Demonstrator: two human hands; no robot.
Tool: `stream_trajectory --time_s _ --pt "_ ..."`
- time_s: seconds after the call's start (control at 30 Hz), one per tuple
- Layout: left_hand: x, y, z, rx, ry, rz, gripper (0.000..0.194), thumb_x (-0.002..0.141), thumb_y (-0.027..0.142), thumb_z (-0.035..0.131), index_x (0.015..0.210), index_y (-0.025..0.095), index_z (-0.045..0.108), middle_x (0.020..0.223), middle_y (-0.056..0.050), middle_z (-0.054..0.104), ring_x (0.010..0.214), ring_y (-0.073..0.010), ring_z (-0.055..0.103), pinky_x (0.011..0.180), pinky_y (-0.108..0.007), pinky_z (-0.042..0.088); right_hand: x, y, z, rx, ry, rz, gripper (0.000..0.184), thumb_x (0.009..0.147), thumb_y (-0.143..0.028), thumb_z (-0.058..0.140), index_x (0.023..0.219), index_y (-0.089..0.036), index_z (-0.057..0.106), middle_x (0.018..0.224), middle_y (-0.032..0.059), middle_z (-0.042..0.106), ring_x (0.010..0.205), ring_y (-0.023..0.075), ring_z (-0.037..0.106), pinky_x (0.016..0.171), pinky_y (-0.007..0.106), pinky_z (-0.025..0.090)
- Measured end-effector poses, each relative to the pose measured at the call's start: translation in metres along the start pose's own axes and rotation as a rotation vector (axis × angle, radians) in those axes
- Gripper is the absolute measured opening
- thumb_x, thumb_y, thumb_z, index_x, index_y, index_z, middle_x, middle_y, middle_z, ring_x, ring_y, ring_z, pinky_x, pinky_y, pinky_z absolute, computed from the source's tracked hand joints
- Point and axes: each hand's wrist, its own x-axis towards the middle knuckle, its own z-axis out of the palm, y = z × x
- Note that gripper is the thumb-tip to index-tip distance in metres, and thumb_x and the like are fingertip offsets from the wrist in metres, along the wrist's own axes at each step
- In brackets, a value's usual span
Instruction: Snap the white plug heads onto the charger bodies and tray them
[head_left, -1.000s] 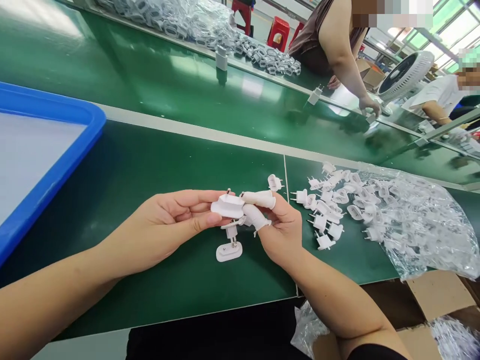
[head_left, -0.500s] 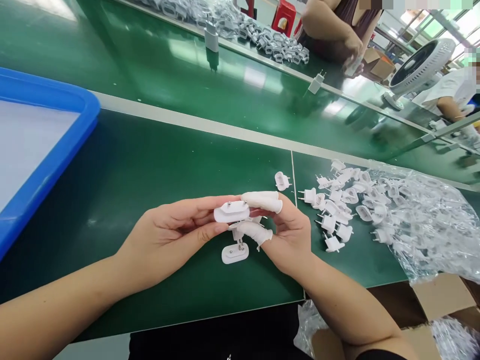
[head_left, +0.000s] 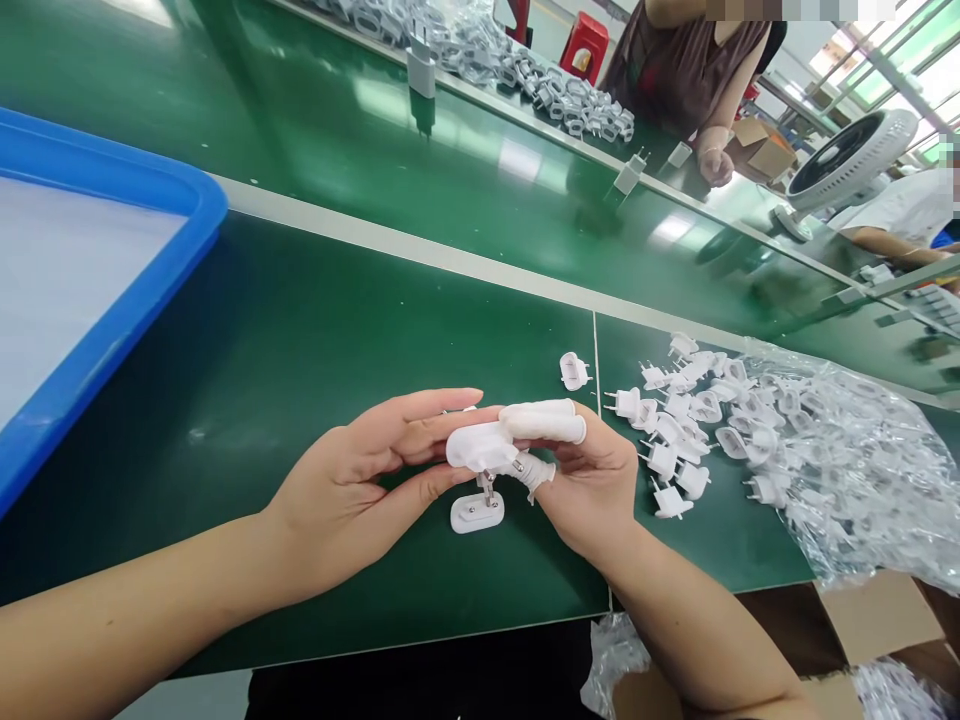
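Both your hands meet over the green table (head_left: 322,330), low in the middle of the view. Your left hand (head_left: 360,475) grasps the left end of a white plug piece (head_left: 476,447), thumb below, fingers above and behind. Your right hand (head_left: 589,485) pinches the right end; white finger covers (head_left: 544,421) sleeve its thumb and the fingers that show. The plug piece sits between your two sets of fingertips, its smooth rounded face toward you, metal pins at its lower right. More metal shows behind your left fingers; you partly hide it, so its owner is unclear.

Just below the grip: an oval plug face (head_left: 478,514) with two metal contacts. Pins and white plastic overlap above it, and whether they touch it cannot be told.

Right of your hands, loose plug pieces (head_left: 679,435) lie scattered at mixed angles, running up to a clear plastic bag (head_left: 862,470) heaped with more. One single piece (head_left: 574,371) lies apart, nearer your right hand. Blue tray (head_left: 206,205) at far left, pale inside. Past the light strip, a white adapter (head_left: 421,74) stands upright; another (head_left: 630,175) leans farther right. Across the table, a person's hand (head_left: 715,165) is near a small white block (head_left: 679,154).
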Motion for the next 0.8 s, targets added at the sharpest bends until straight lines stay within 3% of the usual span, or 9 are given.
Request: stream_trajectory --time_s 0.6,0.7,0.8 --pt "0.0033 0.0033 -0.0004 0.039 -0.007 0.033 0.062 0.103 -0.001 0.066 0.144 0.045 0.073 0.134 0.010 0.083 0.117 -0.0175 0.085 0.103 -0.020 0.068 -0.0027 -0.0067 0.0011 0.042 0.020 0.020 0.042 0.087 -0.004 0.090 0.114 -0.037 0.090 0.110 -0.0014 0.091 0.087 0.0196 0.088 0.076 0.030 0.077" --pt "0.0038 0.0065 0.0005 0.068 0.003 0.052 0.061 0.101 -0.001 0.067 0.142 0.043 0.076 0.133 0.009 0.084 0.115 -0.0192 0.086 0.101 -0.022 0.070 -0.0044 -0.0048 0.0022 0.029 0.017 0.043 0.036 0.089 -0.011 0.093 0.115 -0.034 0.089 0.107 0.0002 0.090 0.087 0.0205 0.089 0.081 0.032 0.079" --pt "0.0018 0.0085 -0.0011 0.141 0.002 0.085 0.060 0.098 0.000 0.071 0.140 0.043 0.078 0.138 0.009 0.082 0.121 -0.0205 0.084 0.107 -0.026 0.069 -0.0060 -0.0002 0.0036 0.054 0.029 0.045 0.042 0.088 -0.015 0.096 0.125 -0.033 0.086 0.109 0.0005 0.090 0.091 0.0196 0.089 0.088 0.032 0.078"
